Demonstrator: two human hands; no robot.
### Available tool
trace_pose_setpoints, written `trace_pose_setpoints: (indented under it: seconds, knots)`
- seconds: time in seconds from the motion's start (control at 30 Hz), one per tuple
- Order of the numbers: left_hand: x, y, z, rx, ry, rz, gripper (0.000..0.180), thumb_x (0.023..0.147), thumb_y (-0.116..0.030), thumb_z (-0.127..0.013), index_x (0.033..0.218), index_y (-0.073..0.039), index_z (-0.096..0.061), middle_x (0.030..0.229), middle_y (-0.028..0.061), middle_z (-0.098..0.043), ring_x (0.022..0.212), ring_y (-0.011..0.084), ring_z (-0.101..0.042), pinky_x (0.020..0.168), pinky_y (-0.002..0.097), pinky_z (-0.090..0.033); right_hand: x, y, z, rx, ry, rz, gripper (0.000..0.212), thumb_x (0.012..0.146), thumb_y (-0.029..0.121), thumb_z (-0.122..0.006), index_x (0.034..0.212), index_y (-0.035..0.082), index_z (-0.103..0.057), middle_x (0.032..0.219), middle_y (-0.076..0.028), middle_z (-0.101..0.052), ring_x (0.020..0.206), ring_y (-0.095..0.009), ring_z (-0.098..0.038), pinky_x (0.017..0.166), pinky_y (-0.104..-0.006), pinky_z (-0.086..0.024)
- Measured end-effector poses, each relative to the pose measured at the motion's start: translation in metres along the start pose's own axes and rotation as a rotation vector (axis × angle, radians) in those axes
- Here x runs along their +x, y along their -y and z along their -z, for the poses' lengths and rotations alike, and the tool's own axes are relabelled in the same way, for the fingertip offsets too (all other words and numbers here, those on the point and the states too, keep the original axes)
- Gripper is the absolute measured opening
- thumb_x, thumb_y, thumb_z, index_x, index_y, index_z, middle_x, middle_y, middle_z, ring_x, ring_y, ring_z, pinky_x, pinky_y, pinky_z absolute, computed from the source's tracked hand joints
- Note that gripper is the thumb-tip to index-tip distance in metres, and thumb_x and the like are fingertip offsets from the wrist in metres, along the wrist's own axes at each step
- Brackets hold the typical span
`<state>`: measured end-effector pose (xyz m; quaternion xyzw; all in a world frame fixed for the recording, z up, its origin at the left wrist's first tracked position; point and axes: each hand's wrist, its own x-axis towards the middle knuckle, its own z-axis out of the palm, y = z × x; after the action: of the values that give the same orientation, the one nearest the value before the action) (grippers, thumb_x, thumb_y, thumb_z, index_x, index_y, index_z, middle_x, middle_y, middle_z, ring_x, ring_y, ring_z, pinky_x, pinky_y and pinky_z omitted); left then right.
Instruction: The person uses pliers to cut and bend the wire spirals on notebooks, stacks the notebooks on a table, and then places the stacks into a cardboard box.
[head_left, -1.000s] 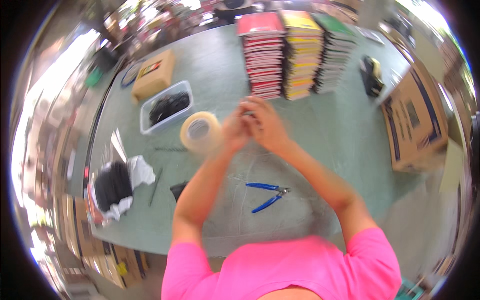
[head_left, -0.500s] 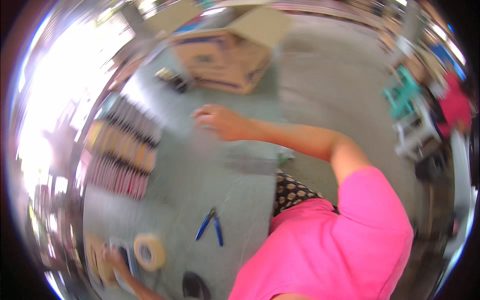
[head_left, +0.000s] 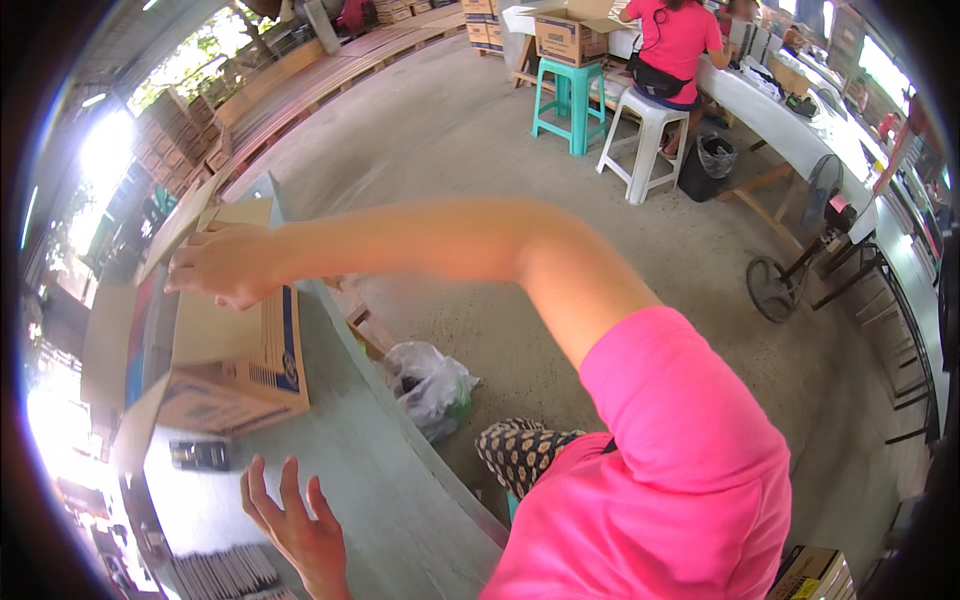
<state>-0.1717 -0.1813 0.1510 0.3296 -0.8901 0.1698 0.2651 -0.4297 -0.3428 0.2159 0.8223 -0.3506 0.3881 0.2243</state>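
Note:
A large cardboard box [head_left: 240,390] with blue bands stands on the grey-green table [head_left: 400,490] at the left, its flaps up or folded out. My right hand [head_left: 230,265] reaches across to the box, fingers bent over the edge of a tan flap [head_left: 205,335]. Slight blur softens its fingertips. Over the table nearer to me, my left hand [head_left: 300,530] is raised with the fingers spread and nothing in them. A small dark object [head_left: 200,455] lies beside the box. Below it is a row of thin, light-edged pieces [head_left: 225,572], cut off by the lower rim.
A clear plastic bag [head_left: 432,385] sits beside the table's right edge. Farther off, a co-worker in pink [head_left: 675,45] sits on a white stool [head_left: 645,140] near a teal stool [head_left: 570,105] and a black bin [head_left: 708,165]. A carton [head_left: 815,572] shows at lower right.
My view has swung toward the floor and co-worker. My right hand has gone from above the table to the box flap. My left hand has left the tape roll's side and is raised open.

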Motion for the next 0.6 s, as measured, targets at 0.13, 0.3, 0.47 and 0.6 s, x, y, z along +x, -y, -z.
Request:
trace_pose_setpoints:
  seconds: [0.13,0.3,0.47,0.6]
  knots:
    - [0.096,0.018,-0.017,0.162,-0.249,-0.102,0.037,0.088,-0.020,-0.057,0.122,-0.006,-0.053,0.130,0.0201,-0.042,0.117,0.0401,-0.041,0.097,0.0499,-0.036,0.044,-0.070,-0.046,-0.083,0.526,0.076,0.059,0.069,0.028,-0.072,0.123,0.018,-0.051,0.117,-0.007,-0.055,0.115,-0.029,-0.049,0.094,-0.0412,-0.040]
    - [0.185,0.058,-0.059,0.109,-0.030,0.313,0.051,0.084,-0.030,-0.062,0.128,-0.008,-0.046,0.124,0.0200,-0.050,0.114,0.0353,-0.048,0.095,0.0450,-0.038,0.024,-0.147,-0.085,0.091,0.468,0.050,0.053,0.053,0.023,-0.076,0.101,0.011,-0.059,0.113,-0.013,-0.055,0.107,-0.032,-0.052,0.087,-0.0439,-0.042]
    - [0.164,0.078,-0.019,0.040,0.323,0.586,0.036,0.078,-0.028,-0.066,0.098,-0.002,-0.050,0.089,0.0196,-0.064,0.082,0.0395,-0.062,0.069,0.0475,-0.048,0.054,-0.090,-0.052,0.152,0.414,0.139,0.073,0.048,0.030,-0.085,0.108,0.006,-0.050,0.113,-0.013,-0.051,0.107,-0.034,-0.047,0.093,-0.0421,-0.038]
    - [0.131,0.083,-0.011,-0.051,0.307,0.575,0.031,0.077,-0.022,-0.067,0.090,-0.001,-0.048,0.080,0.0192,-0.063,0.077,0.0382,-0.062,0.066,0.0477,-0.048,0.065,-0.058,-0.058,0.269,0.432,0.128,0.053,0.052,0.034,-0.083,0.082,0.005,-0.050,0.082,-0.011,-0.054,0.084,-0.032,-0.052,0.073,-0.0422,-0.042]
